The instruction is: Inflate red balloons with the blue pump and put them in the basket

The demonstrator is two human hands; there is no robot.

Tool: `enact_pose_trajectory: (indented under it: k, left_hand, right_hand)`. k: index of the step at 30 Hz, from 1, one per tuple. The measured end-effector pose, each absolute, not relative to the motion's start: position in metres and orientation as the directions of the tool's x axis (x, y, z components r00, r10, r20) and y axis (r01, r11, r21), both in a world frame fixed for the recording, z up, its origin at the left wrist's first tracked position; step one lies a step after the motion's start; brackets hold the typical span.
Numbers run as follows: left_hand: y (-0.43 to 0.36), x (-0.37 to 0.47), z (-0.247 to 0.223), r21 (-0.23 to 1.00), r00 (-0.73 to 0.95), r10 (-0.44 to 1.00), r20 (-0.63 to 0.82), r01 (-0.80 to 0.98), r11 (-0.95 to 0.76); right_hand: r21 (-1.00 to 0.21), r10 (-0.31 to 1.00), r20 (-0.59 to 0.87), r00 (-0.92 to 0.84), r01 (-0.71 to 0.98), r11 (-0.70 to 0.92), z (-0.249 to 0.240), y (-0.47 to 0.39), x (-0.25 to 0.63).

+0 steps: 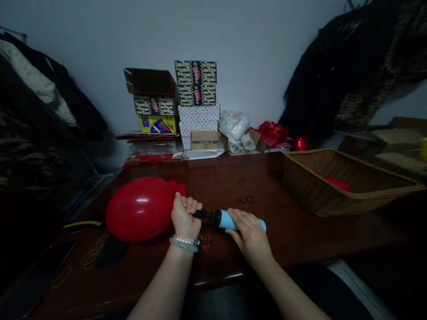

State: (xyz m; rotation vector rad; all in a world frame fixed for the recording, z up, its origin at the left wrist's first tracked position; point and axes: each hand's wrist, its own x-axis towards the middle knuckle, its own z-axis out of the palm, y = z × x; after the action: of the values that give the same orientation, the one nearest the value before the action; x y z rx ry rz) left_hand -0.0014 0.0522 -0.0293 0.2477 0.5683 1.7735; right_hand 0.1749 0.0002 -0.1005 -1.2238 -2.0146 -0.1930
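A large red balloon, swollen with air, lies to the left above the table. Its neck meets my left hand, which is closed around the neck and the black nozzle end of a balloon pump. The exact contact between neck and nozzle is hidden by my fingers. My right hand is wrapped over the pump's light blue barrel. Behind my left hand some small red balloons show. Under my wrists, a few red and green bands rest on the tabletop.
A wicker basket with a red balloon inside stands at the right. Several dark rings lie mid-table. Yellowish rubber bands and a phone-like dark slab are at left. Stacked boxes line the back.
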Motion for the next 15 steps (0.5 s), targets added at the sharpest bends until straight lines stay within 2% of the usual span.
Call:
enact_pose_trajectory:
  k: [15]
  left_hand:
    - [0.062, -0.020, -0.025, 0.513, -0.288, 0.949, -0.127, -0.838, -0.186]
  right_hand:
    - [-0.251, 0.755, 0.597, -0.273, 0.830, 0.498, -0.097, 0.006, 0.185]
